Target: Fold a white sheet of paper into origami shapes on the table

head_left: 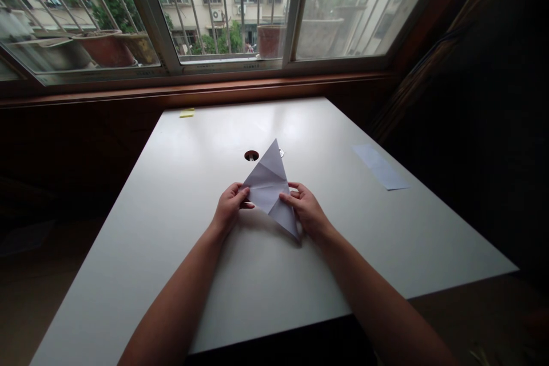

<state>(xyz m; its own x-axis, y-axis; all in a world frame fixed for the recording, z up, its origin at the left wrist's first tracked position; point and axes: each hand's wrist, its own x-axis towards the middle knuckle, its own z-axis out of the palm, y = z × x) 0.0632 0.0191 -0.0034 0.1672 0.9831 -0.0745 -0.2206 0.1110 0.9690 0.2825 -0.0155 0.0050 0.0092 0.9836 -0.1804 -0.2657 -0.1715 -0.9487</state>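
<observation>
A broad white table stretches out before us, its near side in dim shade, and beyond it a wide barred window gives onto an apartment block, with a reddish pot among the planters behind the glass. Now to the centre: folded white paper, creased into a slim triangle, sits over the middle of the table! Its sharp tip points away towards the window, a touch leftward; the long axis runs from there down to a second point near the person, angled slightly right. The right hand pinches the right edge, thumb on top, fingers behind; the left hand nips the left corner the same way. So the paper spans the gap between both grips, one tip ahead of them, the other below the right thumb. Whether that lower tip touches the tabletop, I can't tell. Over on the right lies a pale sheet; far left, a yellow slip; just beyond the left hand, a round hole.
</observation>
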